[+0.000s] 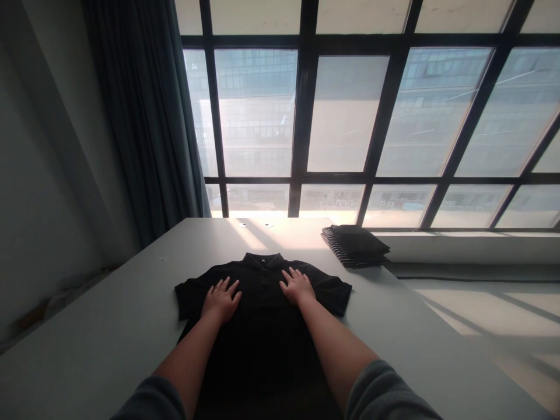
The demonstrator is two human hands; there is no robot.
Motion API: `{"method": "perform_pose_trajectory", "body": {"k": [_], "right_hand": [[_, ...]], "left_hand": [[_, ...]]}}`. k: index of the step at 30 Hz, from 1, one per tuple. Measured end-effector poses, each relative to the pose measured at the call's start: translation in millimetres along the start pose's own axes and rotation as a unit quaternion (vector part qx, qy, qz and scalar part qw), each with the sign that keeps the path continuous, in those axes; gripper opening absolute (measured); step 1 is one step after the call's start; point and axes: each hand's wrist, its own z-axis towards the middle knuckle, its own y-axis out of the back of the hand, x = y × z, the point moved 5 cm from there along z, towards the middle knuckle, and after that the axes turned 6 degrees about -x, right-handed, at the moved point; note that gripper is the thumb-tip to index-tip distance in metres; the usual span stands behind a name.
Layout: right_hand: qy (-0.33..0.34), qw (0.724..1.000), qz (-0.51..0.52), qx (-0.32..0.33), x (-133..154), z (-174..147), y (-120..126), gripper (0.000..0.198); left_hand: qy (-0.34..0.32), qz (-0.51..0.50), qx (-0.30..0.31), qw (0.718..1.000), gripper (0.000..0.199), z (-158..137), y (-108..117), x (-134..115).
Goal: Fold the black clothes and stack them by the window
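A black short-sleeved polo shirt (262, 338) lies spread out, front up, on the white table (109, 326). Its collar points away from me, and its two sleeves stretch out to the sides. My left hand (221, 300) rests flat on the left part of the chest, fingers apart. On the other side of the button placket, my right hand (297, 286) lies flat below the collar, its fingers also spread. Neither hand grips the cloth. The shirt's lower end runs out of view at the bottom.
A stack of folded dark clothes (359, 242), with a striped piece in it, sits at the table's far right edge. Behind the table stand a large window (301, 116) and a dark curtain (144, 116) at left. Sunlight falls on the floor at right.
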Motion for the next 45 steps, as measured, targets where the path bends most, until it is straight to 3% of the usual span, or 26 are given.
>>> {"method": "perform_pose_trajectory", "body": {"k": [7,12,16,21,24,31,34,39,43,45], "right_hand": [[-0.001,1.000,-0.005,0.022,-1,4,-4,0.070],[0.000,1.000,0.004,0.014,1,-1,0,0.070],[0.001,1.000,0.013,-0.002,2,-4,4,0.069],[0.003,1.000,0.012,-0.008,2,-5,6,0.068],[0.004,1.000,0.010,-0.010,1,-3,4,0.068],[0.005,1.000,0.015,-0.015,0,-2,1,0.067],[0.006,1.000,0.019,-0.017,0,-3,3,0.067],[0.003,0.999,0.024,-0.021,1,-5,5,0.067],[0.003,0.999,0.026,-0.025,2,-6,6,0.066],[0.004,0.999,0.025,-0.024,2,-6,5,0.067]], "left_hand": [[0.075,0.021,0.004,0.997,0.065,-3,0,4],[0.093,0.033,0.031,0.995,0.067,5,3,-1],[0.037,0.025,0.015,0.999,0.073,21,1,-32],[-0.043,-0.007,-0.003,0.999,0.066,32,-16,-72],[-0.037,-0.012,-0.001,0.999,0.065,35,-22,-62],[0.036,0.023,0.009,0.999,0.068,29,-9,22],[0.055,0.038,0.013,0.998,0.069,25,-3,38],[0.084,0.058,0.022,0.995,0.072,29,-3,21],[0.036,0.047,0.008,0.998,0.073,28,-12,-8],[0.017,0.039,0.003,0.999,0.068,23,-15,-12]]}}
